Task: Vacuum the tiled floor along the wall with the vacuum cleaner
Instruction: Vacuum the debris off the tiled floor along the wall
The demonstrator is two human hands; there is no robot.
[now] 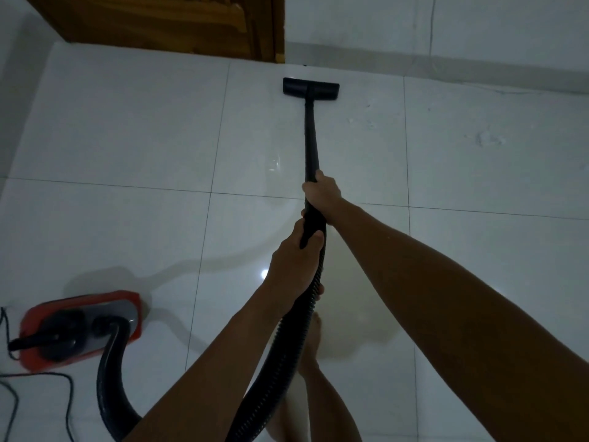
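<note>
Head view: the black wand [310, 138] is gripped by the right hand [320, 193] and left hand [294, 260], floor nozzle [310, 87] laid flat on the white tiles [127, 129] near the far wall [478, 30].

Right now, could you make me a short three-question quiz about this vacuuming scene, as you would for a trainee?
1. True or false: both hands grip the black wand.
2. Which hand is nearer the floor head: A left hand, B right hand?
3. What colour is the vacuum body on the tiled floor?

Key: 1 true. 2 B. 3 red.
</note>
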